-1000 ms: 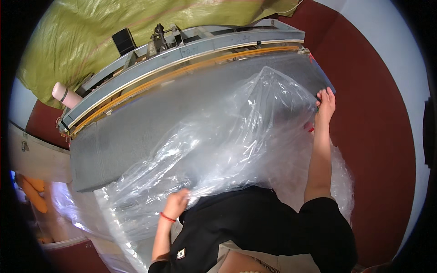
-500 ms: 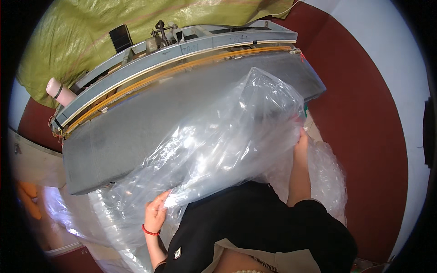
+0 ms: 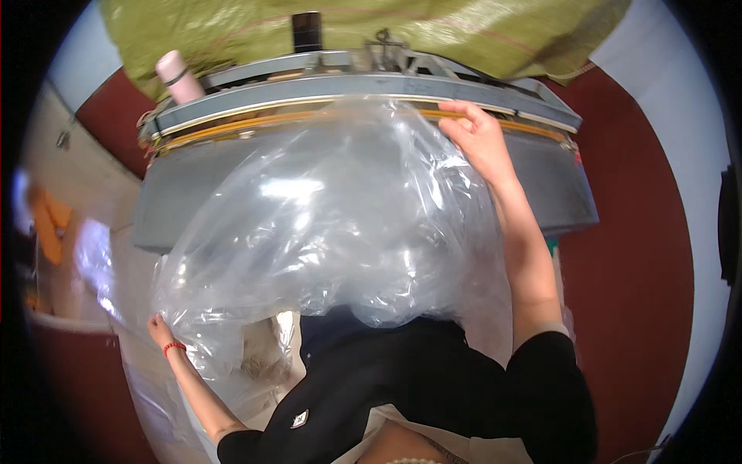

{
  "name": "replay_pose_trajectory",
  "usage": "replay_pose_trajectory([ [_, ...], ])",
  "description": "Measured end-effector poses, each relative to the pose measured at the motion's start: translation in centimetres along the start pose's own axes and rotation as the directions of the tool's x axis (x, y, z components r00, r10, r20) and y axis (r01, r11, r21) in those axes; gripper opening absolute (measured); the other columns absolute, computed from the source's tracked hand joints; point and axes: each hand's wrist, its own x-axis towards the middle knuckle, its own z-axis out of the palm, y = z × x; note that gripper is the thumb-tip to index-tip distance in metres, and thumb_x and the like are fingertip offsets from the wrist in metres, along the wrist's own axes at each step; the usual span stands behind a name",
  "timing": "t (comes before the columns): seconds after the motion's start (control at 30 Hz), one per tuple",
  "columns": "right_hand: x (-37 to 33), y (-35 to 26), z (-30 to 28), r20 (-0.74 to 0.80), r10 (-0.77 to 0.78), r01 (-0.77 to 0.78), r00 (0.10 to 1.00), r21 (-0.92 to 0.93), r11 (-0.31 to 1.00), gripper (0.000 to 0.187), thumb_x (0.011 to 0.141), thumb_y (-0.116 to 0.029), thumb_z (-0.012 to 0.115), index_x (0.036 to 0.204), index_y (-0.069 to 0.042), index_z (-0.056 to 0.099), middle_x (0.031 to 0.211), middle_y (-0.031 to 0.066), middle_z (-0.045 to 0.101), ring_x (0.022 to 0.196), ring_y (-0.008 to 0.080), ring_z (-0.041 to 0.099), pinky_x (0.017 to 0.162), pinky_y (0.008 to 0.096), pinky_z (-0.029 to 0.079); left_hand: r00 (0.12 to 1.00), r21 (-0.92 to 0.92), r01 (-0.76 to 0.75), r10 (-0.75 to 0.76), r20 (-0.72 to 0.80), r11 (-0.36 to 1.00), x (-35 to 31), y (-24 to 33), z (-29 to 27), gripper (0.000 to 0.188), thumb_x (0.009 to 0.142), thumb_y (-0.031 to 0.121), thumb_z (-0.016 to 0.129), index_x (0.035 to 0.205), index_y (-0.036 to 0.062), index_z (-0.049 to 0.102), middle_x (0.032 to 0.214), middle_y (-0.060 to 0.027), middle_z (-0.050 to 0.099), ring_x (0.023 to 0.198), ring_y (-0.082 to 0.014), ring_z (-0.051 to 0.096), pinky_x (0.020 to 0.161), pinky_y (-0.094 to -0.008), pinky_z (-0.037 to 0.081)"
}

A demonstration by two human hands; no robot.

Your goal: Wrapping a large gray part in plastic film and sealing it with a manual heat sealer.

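Observation:
A large clear plastic sheet or bag [image 3: 309, 232] billows in front of me, draped over the grey padded top of the bench and down toward my body. At its near left edge, my left hand [image 3: 160, 331], with a red bead bracelet on the wrist, is closed on the plastic. My right hand [image 3: 475, 139] is raised at the far right side of the plastic, close to the orange strip. Its fingers are stretched and parted beside the film; whether they touch it is hard to tell.
The grey bench top [image 3: 545, 182] has a metal frame [image 3: 495, 89] along its far side, with orange strips [image 3: 185, 139]. A pink bottle [image 3: 179, 77] and a dark phone-like slab [image 3: 306, 32] stand behind. A yellow-green woven sheet [image 3: 456, 27] hangs beyond. More plastic lies at lower left.
My right hand has risen and reached forward toward the frame, its fingers now apart. My left hand has moved left and out, pulling the plastic wider. The plastic has puffed up, and the view has turned.

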Motion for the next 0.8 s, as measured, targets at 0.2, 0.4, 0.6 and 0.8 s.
replay_pose_trajectory([
  [0.2, -1.0, 0.1, 2.2, -0.009, 0.041, -0.039, 0.999, 0.154, 0.987, 0.016, 0.079, -0.007, 0.060, 0.095, -0.003, 0.057, 0.061, -0.0082, 0.047, 0.053, -0.0014, 0.035, 0.046, 0.0153, 0.026, 0.814, -0.010, -0.551, 0.539, 0.217, 0.835, -16.0, 21.2, 9.8, 0.027, 0.086, 0.013, 0.047, 0.109, 0.0001, 0.054, 0.108, -0.0080, 0.055, 0.101, -0.0169, 0.049, 0.088, -0.0283, 0.037],
  [0.4, -2.3, -1.2, 2.5, 0.036, 0.000, -0.007, 0.999, 0.195, 0.981, 0.015, 0.081, -0.009, 0.059, 0.095, -0.004, 0.057, 0.060, -0.0094, 0.044, 0.051, -0.0014, 0.032, 0.046, 0.0153, 0.023, 0.039, -0.168, -0.972, 0.814, 0.579, 0.166, -24.7, 29.9, 24.2, 0.056, 0.074, 0.016, 0.063, 0.123, 0.0023, 0.040, 0.128, -0.0142, 0.039, 0.122, -0.0311, 0.031, 0.100, -0.0393, 0.025],
  [0.6, -4.7, -2.1, 1.5, 0.108, 0.045, -0.049, 0.993, 0.043, 0.998, 0.015, 0.080, -0.008, 0.060, 0.093, -0.003, 0.057, 0.059, -0.0091, 0.045, 0.052, -0.0020, 0.034, 0.046, 0.0146, 0.025, 0.292, -0.030, -0.871, 0.566, 0.771, 0.490, -22.2, 29.7, 34.2, 0.032, 0.074, 0.024, 0.063, 0.095, 0.0006, 0.058, 0.090, -0.0167, 0.061, 0.082, -0.0305, 0.058, 0.071, -0.0362, 0.045],
  [0.8, -1.1, -5.3, 2.1, 0.162, -0.373, 0.405, 0.914, -0.431, 0.806, 0.018, 0.069, -0.009, 0.067, 0.083, -0.001, 0.060, 0.079, 0.0088, 0.060, 0.073, 0.0185, 0.058, 0.065, 0.0262, 0.045, 0.364, -0.407, -0.641, 0.725, 0.584, 0.650, -24.5, 30.1, 30.9, 0.009, 0.078, 0.008, 0.061, 0.078, -0.0001, 0.057, 0.063, 0.0038, 0.053, 0.058, -0.0017, 0.045, 0.054, -0.0176, 0.039],
])
